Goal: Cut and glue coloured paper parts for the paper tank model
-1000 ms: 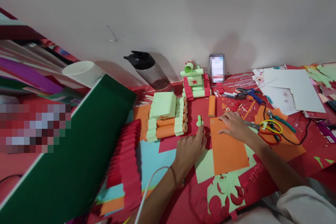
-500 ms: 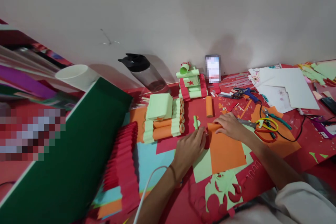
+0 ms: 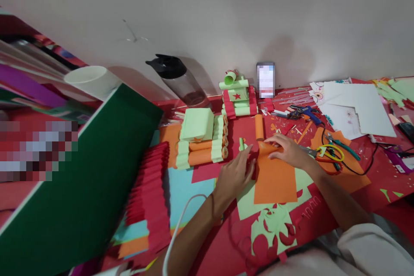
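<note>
Orange paper (image 3: 276,183) lay on the table (image 3: 223,250), over pale-green paper (image 3: 245,208); your right hand (image 3: 287,151) pinched its curled top edge between thumb and fingers, while your left hand (image 3: 235,173), fingers loosely spread and seemingly empty, was just beside it.

Right now my right hand (image 3: 286,152) pinches the curled top of an orange paper sheet (image 3: 275,181); my left hand (image 3: 236,173), fingers loosely spread, is just beside its left edge. Just beyond sits an orange paper roll (image 3: 259,127).
</note>
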{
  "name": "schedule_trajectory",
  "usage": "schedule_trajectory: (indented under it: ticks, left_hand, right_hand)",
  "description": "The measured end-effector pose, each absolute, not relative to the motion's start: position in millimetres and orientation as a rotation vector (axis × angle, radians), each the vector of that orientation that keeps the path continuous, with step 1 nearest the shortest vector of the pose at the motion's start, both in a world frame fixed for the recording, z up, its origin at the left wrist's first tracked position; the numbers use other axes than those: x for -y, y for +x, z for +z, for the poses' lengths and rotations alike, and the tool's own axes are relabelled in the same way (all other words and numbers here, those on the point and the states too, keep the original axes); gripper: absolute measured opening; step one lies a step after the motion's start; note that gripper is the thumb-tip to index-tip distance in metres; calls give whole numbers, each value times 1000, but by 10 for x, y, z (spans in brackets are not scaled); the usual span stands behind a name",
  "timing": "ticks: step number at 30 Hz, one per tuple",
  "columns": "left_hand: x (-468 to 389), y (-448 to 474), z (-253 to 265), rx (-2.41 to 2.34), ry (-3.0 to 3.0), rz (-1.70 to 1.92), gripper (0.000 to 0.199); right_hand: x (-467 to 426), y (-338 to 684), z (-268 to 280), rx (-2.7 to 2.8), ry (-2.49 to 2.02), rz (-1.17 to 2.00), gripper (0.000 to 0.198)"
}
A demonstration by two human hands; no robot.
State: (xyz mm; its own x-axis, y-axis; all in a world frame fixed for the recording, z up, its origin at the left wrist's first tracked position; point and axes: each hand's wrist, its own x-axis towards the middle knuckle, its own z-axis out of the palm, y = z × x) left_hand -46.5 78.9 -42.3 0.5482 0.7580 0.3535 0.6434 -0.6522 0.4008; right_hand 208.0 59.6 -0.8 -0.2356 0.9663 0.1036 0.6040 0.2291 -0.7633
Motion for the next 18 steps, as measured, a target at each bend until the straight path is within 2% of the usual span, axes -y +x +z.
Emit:
schedule_trajectory:
  ticks: [6, 18]
  left_hand:
    - [-768, -461, -355, -1097, 2366, 619, 42]
    - [-779, -438, -264, -1143, 2113, 651, 33]
  right_hand:
    - [-582, 2061, 33, 1917, -1365, 807, 54]
    - [-584, 2059, -9, 1778, -1312, 796, 34]
